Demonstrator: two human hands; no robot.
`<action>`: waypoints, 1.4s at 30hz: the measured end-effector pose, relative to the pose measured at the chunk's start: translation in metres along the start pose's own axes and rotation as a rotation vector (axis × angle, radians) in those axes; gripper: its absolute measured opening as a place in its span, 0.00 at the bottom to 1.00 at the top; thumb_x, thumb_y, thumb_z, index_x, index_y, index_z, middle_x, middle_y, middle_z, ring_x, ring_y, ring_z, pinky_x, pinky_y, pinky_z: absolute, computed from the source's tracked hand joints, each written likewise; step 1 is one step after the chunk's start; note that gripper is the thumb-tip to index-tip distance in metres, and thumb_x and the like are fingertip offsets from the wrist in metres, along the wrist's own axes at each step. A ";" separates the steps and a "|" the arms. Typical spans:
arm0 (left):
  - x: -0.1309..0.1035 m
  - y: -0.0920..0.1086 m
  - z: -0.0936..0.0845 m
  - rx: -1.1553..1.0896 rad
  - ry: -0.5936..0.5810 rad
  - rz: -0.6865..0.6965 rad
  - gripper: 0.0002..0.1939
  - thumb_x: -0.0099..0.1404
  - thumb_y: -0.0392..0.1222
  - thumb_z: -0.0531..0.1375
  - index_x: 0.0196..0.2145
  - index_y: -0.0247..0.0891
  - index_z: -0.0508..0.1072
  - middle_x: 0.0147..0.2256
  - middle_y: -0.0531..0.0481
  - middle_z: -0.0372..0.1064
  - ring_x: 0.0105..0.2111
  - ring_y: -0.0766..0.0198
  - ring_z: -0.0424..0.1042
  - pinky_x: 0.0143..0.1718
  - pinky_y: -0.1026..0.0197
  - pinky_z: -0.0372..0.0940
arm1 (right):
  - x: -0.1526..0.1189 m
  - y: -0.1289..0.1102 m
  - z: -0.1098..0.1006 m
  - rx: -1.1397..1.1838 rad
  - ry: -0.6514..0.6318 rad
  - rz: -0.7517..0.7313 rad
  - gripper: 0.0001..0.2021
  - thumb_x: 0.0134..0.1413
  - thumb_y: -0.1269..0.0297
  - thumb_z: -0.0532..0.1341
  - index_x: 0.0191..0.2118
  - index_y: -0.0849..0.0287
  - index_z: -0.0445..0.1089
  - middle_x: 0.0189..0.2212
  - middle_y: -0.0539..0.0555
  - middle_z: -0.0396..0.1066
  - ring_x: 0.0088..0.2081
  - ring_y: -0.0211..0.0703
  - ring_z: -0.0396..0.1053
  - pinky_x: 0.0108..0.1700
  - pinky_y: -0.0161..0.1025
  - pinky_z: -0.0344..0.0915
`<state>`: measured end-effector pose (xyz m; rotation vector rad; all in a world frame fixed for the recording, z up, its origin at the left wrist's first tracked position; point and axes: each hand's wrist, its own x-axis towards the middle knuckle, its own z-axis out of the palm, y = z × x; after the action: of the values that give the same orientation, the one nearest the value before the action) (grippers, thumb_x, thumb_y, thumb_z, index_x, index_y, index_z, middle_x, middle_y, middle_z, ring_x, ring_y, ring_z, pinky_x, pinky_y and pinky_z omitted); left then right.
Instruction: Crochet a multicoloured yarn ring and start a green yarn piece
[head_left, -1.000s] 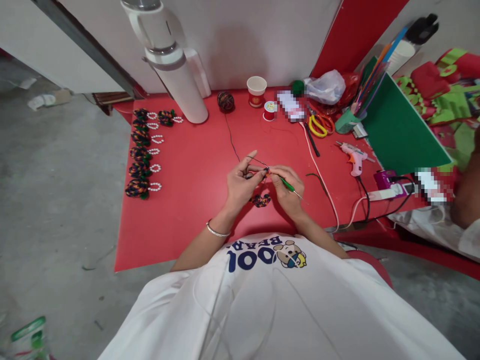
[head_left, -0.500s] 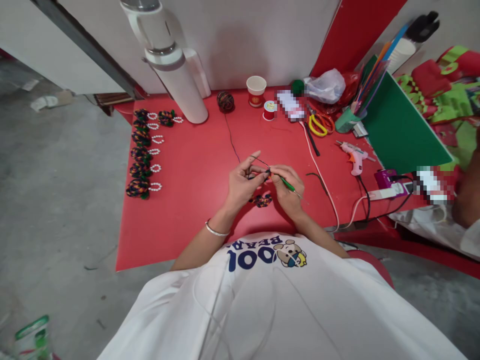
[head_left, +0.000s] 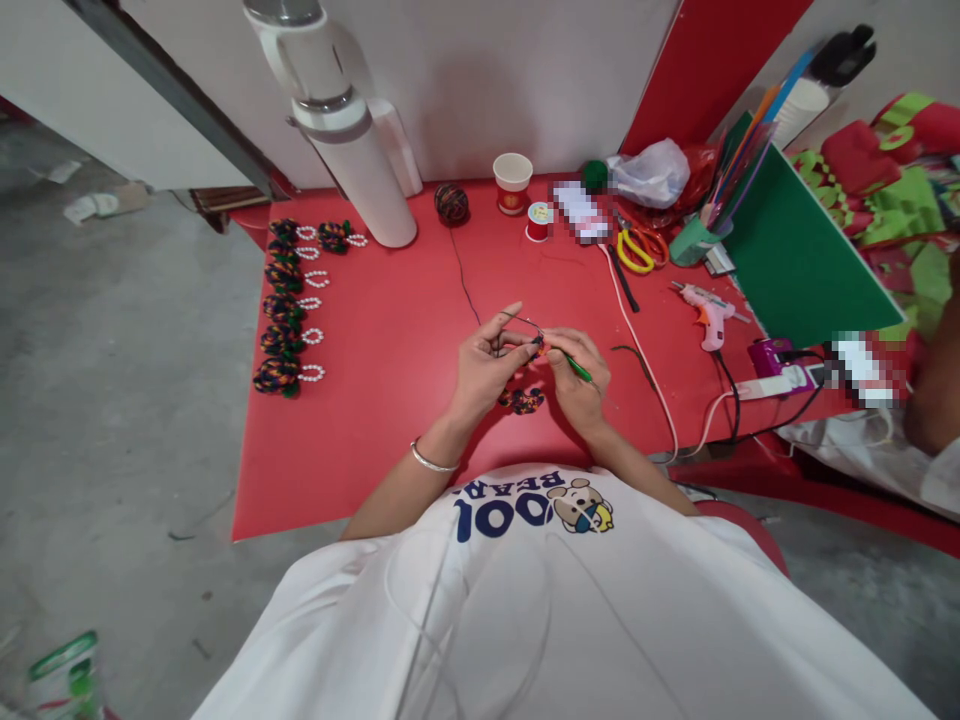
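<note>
My left hand pinches a small multicoloured piece of crochet, whose lower part hangs in a curl between my hands. Yarn passes over my raised left index finger and runs back to a dark variegated yarn ball. A crochet hook with a green handle is gripped in my right hand. The hook's tip meets the crochet at my left fingertips, where fingers partly hide it.
Several yarn bundles with white bead loops line the red table's left side. A tall white flask, paper cup, thread spool, and scissors stand or lie at the back. A pink glue gun and cables lie right.
My right hand has tilted the crochet hook slightly, and its back end has swung a little. My left hand keeps nearly the same place with the crochet piece.
</note>
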<state>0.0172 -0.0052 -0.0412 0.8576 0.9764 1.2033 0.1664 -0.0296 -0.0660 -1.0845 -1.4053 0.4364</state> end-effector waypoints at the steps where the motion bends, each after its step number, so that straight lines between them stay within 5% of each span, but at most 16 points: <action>1: 0.000 -0.001 0.001 -0.025 0.005 -0.005 0.40 0.49 0.41 0.80 0.60 0.37 0.78 0.32 0.52 0.82 0.26 0.71 0.75 0.30 0.67 0.68 | -0.001 0.000 0.001 0.002 0.012 0.005 0.12 0.70 0.50 0.64 0.45 0.47 0.84 0.43 0.53 0.85 0.47 0.45 0.81 0.54 0.48 0.79; 7: 0.002 0.002 0.003 -0.155 -0.045 -0.126 0.37 0.45 0.39 0.81 0.54 0.38 0.81 0.29 0.54 0.81 0.27 0.69 0.76 0.31 0.67 0.68 | -0.003 0.006 0.002 0.089 0.050 0.084 0.18 0.65 0.39 0.65 0.43 0.47 0.83 0.43 0.54 0.84 0.48 0.49 0.80 0.56 0.53 0.78; 14: 0.005 0.019 -0.009 -0.106 -0.141 -0.191 0.33 0.41 0.38 0.83 0.47 0.36 0.84 0.26 0.53 0.79 0.26 0.69 0.76 0.31 0.67 0.70 | 0.009 0.024 -0.008 0.502 -0.151 0.444 0.26 0.54 0.31 0.69 0.37 0.52 0.81 0.36 0.53 0.84 0.26 0.36 0.70 0.26 0.35 0.69; 23: 0.005 0.032 -0.017 0.099 -0.298 -0.144 0.30 0.47 0.37 0.79 0.50 0.33 0.84 0.29 0.49 0.80 0.26 0.67 0.77 0.30 0.64 0.72 | 0.035 0.030 -0.033 0.578 -0.444 0.368 0.22 0.54 0.37 0.72 0.34 0.54 0.83 0.35 0.55 0.85 0.27 0.36 0.73 0.28 0.35 0.70; 42: 0.004 0.040 -0.023 0.265 -0.323 -0.117 0.29 0.51 0.34 0.75 0.53 0.33 0.84 0.30 0.46 0.81 0.25 0.65 0.78 0.28 0.65 0.70 | 0.059 0.012 -0.057 0.554 -0.668 0.348 0.16 0.60 0.47 0.72 0.36 0.57 0.83 0.38 0.57 0.86 0.28 0.36 0.77 0.33 0.36 0.75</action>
<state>-0.0172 0.0059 -0.0131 1.1472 0.9168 0.8139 0.2340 0.0043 -0.0315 -0.7382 -1.5147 1.4516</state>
